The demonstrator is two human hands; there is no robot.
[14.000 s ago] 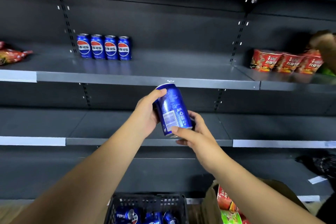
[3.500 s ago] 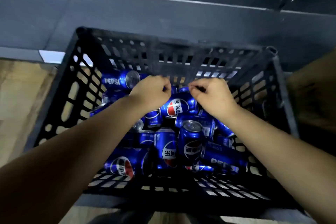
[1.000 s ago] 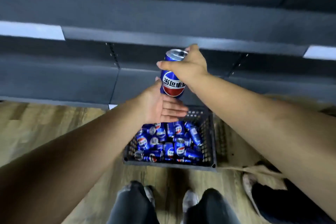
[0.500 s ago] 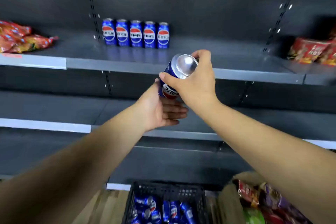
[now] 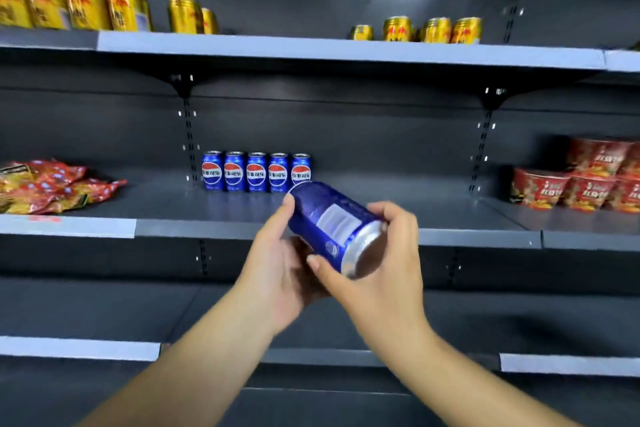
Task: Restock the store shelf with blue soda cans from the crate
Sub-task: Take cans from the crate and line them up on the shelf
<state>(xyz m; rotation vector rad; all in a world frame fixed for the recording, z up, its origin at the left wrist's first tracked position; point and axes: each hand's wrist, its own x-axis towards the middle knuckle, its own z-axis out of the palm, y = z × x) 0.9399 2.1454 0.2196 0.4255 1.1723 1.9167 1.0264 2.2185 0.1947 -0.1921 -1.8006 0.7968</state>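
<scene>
Fingers of left hand (image 5: 277, 274) | and right hand (image 5: 384, 274) | curled round tilted blue can (image 5: 329, 222).

Five upright blue soda cans (image 5: 256, 171) stand in a row at about twelve o'clock, and a sixth blue aluminium can (image 5: 330, 225) lies tilted in two hands. Ten gold metal cans (image 5: 86, 5) show at eleven to one o'clock; the red noodle cups (image 5: 575, 189) at three o'clock are too blurred to count.
</scene>
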